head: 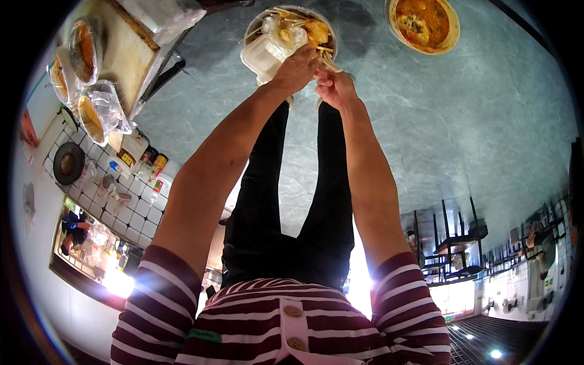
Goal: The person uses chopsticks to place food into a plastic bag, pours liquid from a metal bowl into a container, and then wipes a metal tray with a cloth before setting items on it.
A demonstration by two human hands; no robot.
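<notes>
A round bin [334, 28] stands on the floor before me, filled with wooden sticks, crumpled clear plastic [285, 36], food scraps and a white foam takeout box [260, 59] that leans over its near rim. Over the bin's near edge is my left hand [299, 68], its fingertips at the scraps; whether it grips something is hidden. My right hand [336, 86] is just to the right, fingers curled, touching or close to the end of a pale wooden stick [331, 65]. Whether it holds the stick is unclear.
A bucket of reddish, oily food waste [422, 23] stands on the grey floor at upper right. At left are a worktop [123, 54], plastic-wrapped bowls [84, 50] and bottles [157, 164] on tiles. Stacked black-legged chairs [456, 244] stand at right. Several people are farther off.
</notes>
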